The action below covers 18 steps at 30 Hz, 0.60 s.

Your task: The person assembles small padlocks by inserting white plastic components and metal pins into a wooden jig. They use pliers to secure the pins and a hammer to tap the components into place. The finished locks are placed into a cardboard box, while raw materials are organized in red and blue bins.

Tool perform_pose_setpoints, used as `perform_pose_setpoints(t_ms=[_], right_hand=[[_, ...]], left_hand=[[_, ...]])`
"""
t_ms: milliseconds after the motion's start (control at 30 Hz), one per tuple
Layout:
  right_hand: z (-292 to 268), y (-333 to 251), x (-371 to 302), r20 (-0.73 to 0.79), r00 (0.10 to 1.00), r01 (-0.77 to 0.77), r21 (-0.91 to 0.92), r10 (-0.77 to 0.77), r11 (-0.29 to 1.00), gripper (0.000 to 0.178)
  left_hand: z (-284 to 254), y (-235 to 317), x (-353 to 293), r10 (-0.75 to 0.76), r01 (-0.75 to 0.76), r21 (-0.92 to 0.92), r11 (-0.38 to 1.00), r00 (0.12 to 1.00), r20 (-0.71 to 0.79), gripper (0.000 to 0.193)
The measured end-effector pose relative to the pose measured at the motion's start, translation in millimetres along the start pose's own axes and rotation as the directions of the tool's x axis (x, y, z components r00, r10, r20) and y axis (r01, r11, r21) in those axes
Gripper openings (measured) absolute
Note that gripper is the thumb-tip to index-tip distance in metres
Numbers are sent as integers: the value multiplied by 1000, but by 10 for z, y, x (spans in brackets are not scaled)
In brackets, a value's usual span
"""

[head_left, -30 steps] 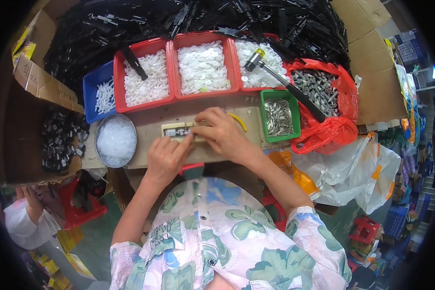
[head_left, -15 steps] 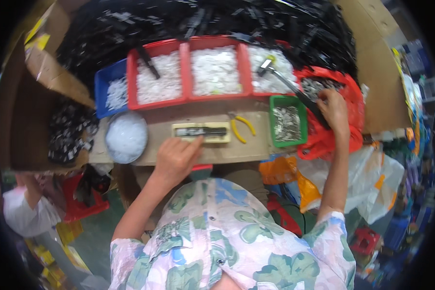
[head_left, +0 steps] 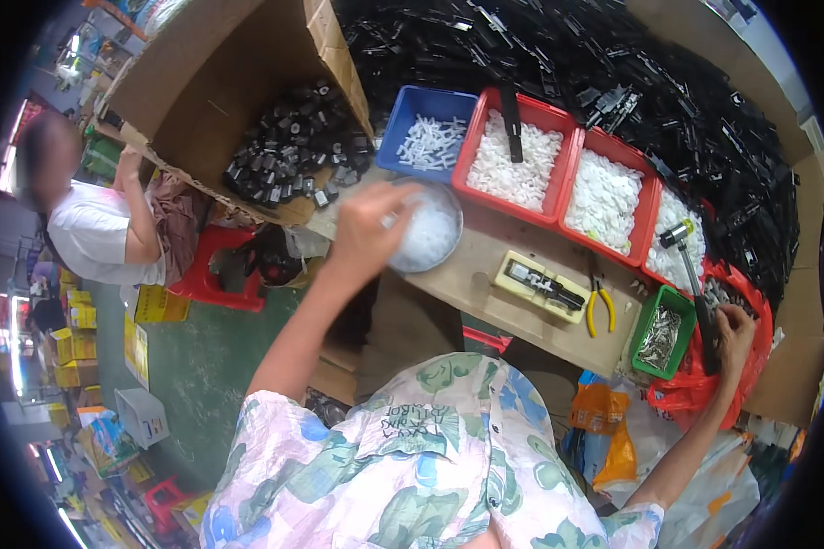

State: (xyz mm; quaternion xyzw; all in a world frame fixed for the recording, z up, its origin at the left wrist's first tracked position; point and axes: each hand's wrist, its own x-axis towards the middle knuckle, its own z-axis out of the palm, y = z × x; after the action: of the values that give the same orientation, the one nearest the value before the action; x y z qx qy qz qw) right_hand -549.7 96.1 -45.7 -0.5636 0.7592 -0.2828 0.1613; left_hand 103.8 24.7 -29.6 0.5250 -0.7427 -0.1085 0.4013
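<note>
My left hand (head_left: 368,236), slightly blurred, reaches over a round bowl (head_left: 430,240) of small white translucent pieces. Its fingers are curled together at the bowl's left side; what they hold, if anything, I cannot make out. At the far right, my right hand (head_left: 734,334) has its fingers closed at a red plastic bag (head_left: 758,352) holding small metal parts. A hammer (head_left: 691,261) with a black handle lies beside that hand. Between the hands, a cream block fixture (head_left: 513,285) carries a black and silver part (head_left: 551,291). Yellow-handled pliers (head_left: 601,311) lie to its right.
Behind stand a blue bin (head_left: 395,156) and red bins (head_left: 547,218) of white pieces, with a black heap (head_left: 558,55) beyond. A green bin (head_left: 638,352) holds metal pins. Left, a cardboard box (head_left: 211,110) contains black parts. Another person (head_left: 101,220) sits at far left.
The view has swung left. My left hand has gone from the cream fixture to the white bowl. My right hand stays at the red bag.
</note>
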Motion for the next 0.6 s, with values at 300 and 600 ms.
perform_pose_setpoints(t_ms=[300, 600], right_hand=[[-116, -344, -97, -242, 960, 173, 124, -139, 977, 11], [-30, -886, -331, -220, 951, 263, 203, -218, 943, 4]], left_hand=[[-333, -1181, 16, -215, 228, 480, 847, 973, -83, 31], [-330, -1044, 133, -241, 256, 392, 884, 967, -88, 30]])
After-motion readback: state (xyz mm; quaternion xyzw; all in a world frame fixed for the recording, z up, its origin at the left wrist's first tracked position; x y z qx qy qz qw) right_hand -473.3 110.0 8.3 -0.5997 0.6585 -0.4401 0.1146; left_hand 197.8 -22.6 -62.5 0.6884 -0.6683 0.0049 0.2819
